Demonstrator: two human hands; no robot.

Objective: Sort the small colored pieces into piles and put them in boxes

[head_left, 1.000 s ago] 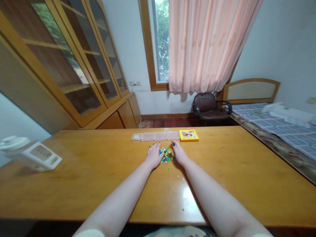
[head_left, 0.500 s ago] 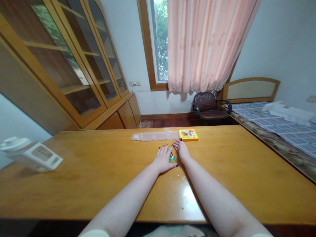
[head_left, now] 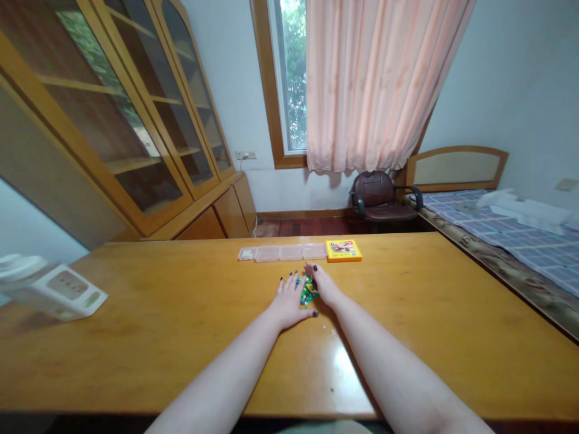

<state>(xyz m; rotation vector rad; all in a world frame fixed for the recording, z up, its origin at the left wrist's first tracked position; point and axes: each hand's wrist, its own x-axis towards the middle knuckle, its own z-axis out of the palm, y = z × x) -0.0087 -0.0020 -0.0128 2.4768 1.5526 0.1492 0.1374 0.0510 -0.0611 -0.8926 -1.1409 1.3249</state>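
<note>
A small heap of tiny coloured pieces [head_left: 308, 292] lies on the wooden table [head_left: 181, 313], between my two hands. My left hand [head_left: 289, 298] lies flat with fingers spread, its thumb under the heap's near side. My right hand [head_left: 322, 286] rests on its edge against the heap's right side, fingers stretched out and together. Both hands touch the pieces and hold none of them. Just beyond the heap sit a row of clear plastic compartment boxes [head_left: 283, 252] and a flat yellow box [head_left: 343, 250].
A white appliance [head_left: 47, 287] stands at the table's left edge. A few stray pieces [head_left: 326, 327] lie near my right wrist. Past the table are a glass-fronted wooden cabinet [head_left: 136, 120], a dark chair [head_left: 379, 197], a bed [head_left: 520, 235] and a curtained window.
My hands have drawn closer together, pushing the scattered pieces into a tighter heap. The left hand has slid right and its thumb has come round below the pile.
</note>
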